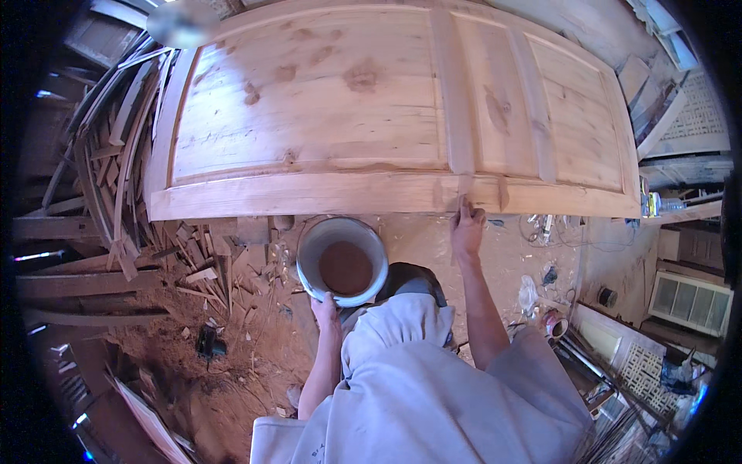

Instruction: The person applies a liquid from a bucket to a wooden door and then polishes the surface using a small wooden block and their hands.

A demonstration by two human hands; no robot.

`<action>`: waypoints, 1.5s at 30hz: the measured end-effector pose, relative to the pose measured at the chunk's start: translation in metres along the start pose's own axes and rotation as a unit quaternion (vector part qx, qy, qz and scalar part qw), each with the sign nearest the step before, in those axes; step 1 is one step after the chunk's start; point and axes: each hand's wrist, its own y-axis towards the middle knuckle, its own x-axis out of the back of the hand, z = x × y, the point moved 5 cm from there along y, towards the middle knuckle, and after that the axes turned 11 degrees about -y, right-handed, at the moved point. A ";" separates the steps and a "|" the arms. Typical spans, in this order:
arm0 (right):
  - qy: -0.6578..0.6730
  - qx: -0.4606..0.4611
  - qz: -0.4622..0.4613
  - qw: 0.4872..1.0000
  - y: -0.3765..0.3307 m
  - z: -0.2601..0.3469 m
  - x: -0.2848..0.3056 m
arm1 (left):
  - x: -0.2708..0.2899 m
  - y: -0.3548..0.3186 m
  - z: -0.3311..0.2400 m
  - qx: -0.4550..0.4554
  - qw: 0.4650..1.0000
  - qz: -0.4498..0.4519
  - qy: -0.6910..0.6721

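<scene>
While the left hand (327,311) grips the near rim of a round grey-white bucket (313,252) at about half past six, the right hand (468,226) reaches to half past two from that bucket. The right fingers are bent at the near edge of a large, pale, panelled wooden door (309,116); whether they pinch anything cannot be told. Inside the bucket lies a reddish-brown mass (345,268), toward the bottom. The door fills the view from eleven to two o'clock, its long near edge running just beyond the bucket; whether the two touch is unclear. Between bucket and right forearm, a strip of brown floor (417,240) leaves some room below that edge. At nine to ten o'clock, stacked wood scraps (116,174) crowd the door's left end; at three, small bottles (671,204) stand near its right corner.
</scene>
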 end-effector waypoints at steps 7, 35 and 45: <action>0.038 0.045 0.019 0.998 -0.012 0.076 0.002 | -0.013 -0.004 0.004 0.020 0.999 -0.013 0.039; 0.049 0.187 0.071 0.979 -0.023 0.172 0.002 | -0.026 0.031 -0.010 -0.073 0.991 -0.037 0.106; 0.072 0.270 0.050 0.959 0.022 0.169 0.004 | -0.007 0.033 -0.022 -0.067 0.992 -0.040 0.099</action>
